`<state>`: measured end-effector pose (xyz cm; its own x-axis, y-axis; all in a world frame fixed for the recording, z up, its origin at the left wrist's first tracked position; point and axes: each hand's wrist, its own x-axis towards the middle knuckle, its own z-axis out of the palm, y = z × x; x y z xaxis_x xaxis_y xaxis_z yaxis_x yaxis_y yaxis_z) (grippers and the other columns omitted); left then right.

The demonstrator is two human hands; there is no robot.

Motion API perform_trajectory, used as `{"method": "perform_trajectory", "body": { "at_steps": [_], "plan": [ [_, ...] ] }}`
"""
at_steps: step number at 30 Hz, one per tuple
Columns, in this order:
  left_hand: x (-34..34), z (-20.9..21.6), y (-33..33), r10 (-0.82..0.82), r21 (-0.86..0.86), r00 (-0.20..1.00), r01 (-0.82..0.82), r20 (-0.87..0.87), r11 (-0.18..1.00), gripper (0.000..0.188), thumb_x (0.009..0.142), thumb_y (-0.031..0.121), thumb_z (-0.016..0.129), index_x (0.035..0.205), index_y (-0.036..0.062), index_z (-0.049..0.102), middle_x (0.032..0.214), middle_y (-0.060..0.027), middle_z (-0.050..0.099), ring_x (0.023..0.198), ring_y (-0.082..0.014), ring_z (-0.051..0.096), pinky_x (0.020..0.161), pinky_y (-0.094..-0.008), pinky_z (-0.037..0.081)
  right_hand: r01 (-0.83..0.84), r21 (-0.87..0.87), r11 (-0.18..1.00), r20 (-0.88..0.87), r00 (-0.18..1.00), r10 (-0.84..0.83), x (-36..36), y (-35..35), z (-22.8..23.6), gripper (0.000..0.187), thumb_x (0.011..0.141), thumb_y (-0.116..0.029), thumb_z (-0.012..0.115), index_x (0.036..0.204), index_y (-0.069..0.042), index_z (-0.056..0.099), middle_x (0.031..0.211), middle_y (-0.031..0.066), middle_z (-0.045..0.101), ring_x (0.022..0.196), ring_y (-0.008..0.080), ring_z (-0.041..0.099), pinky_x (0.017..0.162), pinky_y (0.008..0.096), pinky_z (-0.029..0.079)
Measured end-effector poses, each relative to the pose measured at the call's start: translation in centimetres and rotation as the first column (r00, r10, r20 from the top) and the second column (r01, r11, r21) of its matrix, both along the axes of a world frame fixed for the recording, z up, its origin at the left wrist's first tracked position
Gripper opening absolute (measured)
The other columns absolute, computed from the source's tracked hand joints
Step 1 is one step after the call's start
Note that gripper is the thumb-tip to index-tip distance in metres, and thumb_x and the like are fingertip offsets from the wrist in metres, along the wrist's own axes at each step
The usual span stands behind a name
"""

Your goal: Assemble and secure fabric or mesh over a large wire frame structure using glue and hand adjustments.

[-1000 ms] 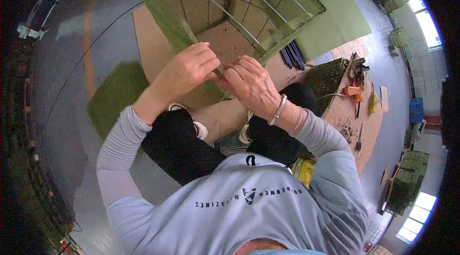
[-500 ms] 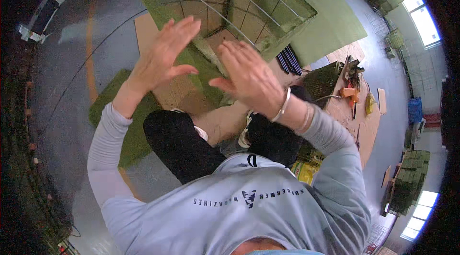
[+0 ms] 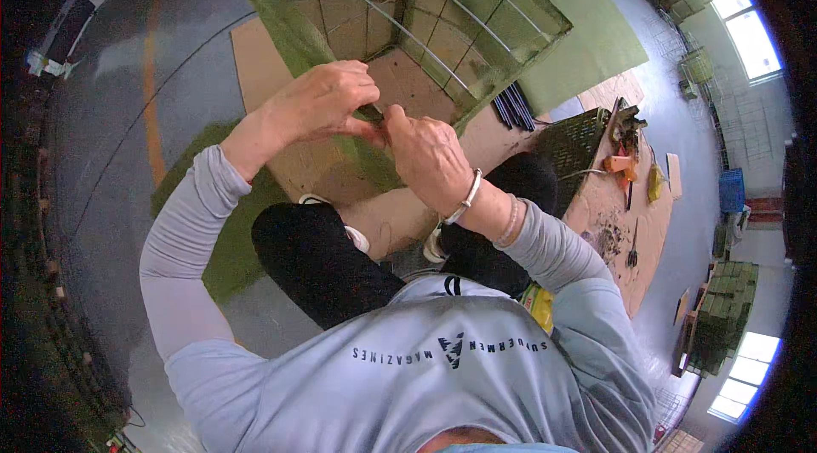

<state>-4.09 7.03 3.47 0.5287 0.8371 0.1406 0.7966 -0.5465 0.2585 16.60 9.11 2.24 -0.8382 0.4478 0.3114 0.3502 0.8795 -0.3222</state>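
A wire-frame box (image 3: 442, 6) with green mesh cloth (image 3: 289, 23) over its sides stands in front of me, its inside showing thin metal rods. Both my hands meet at its near edge. My left hand (image 3: 328, 100) is closed, fingers curled over the edge of the green cloth. Close beside it, my right hand (image 3: 425, 151) is closed too, thumb and fingers pinching the same edge. The exact bit of cloth between the fingertips is mostly hidden by the hands.
Cardboard (image 3: 255, 57) lies under the box. To the right are black rods (image 3: 512, 106), a dark green perforated crate (image 3: 572, 142), an orange glue gun (image 3: 621, 165) and scissors (image 3: 632, 258) on cardboard. A green sheet (image 3: 596, 36) lies beyond; another green piece (image 3: 213, 198) lies left.
Both hands were raised with fingers spread over the box. They have come down to its near edge and closed on the green cloth. The box has barely shifted.
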Motion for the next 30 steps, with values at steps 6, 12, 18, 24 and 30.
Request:
{"method": "perform_trajectory", "body": {
  "at_steps": [6,12,18,24,30],
  "plan": [
    [-1.0,0.0,-0.7,-0.011,-0.033,0.996,0.014,0.090,0.999,0.063,0.062,0.039,0.076,0.108,0.0019,0.053,0.108,-0.0162,0.058,0.110,-0.0340,0.053,0.108,-0.0470,0.030,-0.071,-0.112,0.991,0.074,0.994,0.079,-0.5,2.0,0.7,0.013,0.081,-0.014,0.055,0.082,-0.002,0.053,0.065,0.0153,0.058,0.063,0.0338,0.061,0.056,0.0444,0.047],
    [-3.0,-1.8,-1.4,0.090,0.212,0.984,-0.122,0.155,0.970,0.064,0.059,0.040,0.077,0.105,0.0012,0.055,0.101,-0.0121,0.057,0.103,-0.0311,0.053,0.108,-0.0474,0.031,-0.003,0.027,1.000,-0.092,0.996,0.006,-4.1,2.8,-0.9,0.022,0.083,-0.023,0.059,0.086,-0.001,0.055,0.075,0.0188,0.059,0.073,0.0370,0.060,0.065,0.0467,0.045],
    [-2.7,-1.1,-0.5,0.070,0.240,0.997,-0.079,0.045,0.968,0.061,0.057,0.041,0.078,0.098,0.0033,0.054,0.085,-0.0106,0.053,0.092,-0.0301,0.053,0.104,-0.0414,0.035,-0.068,-0.085,0.994,-0.010,0.998,0.068,-4.4,4.1,0.2,0.026,0.085,-0.023,0.053,0.076,0.001,0.057,0.069,0.0231,0.058,0.070,0.0392,0.059,0.065,0.0474,0.046],
    [-2.6,-1.7,0.9,0.194,0.032,0.976,-0.192,-0.097,0.981,0.055,0.054,0.043,0.080,0.091,0.0063,0.060,0.084,-0.0120,0.061,0.095,-0.0283,0.058,0.106,-0.0442,0.032,-0.347,-0.203,0.915,0.064,0.928,0.366,-4.1,6.0,0.7,0.024,0.084,-0.024,0.051,0.082,-0.003,0.062,0.077,0.0202,0.060,0.072,0.0388,0.060,0.066,0.0456,0.048],
    [-1.2,1.2,2.1,0.130,-0.250,0.856,-0.287,-0.501,0.925,0.088,0.054,0.058,0.077,0.120,0.0050,0.053,0.111,-0.0108,0.060,0.114,-0.0243,0.052,0.109,-0.0423,0.026,-0.194,-0.029,0.980,0.279,0.940,0.195,-3.8,5.3,2.1,0.028,0.087,-0.025,0.055,0.096,0.001,0.057,0.074,0.0213,0.056,0.073,0.0316,0.060,0.062,0.0397,0.047]
  ]
}}
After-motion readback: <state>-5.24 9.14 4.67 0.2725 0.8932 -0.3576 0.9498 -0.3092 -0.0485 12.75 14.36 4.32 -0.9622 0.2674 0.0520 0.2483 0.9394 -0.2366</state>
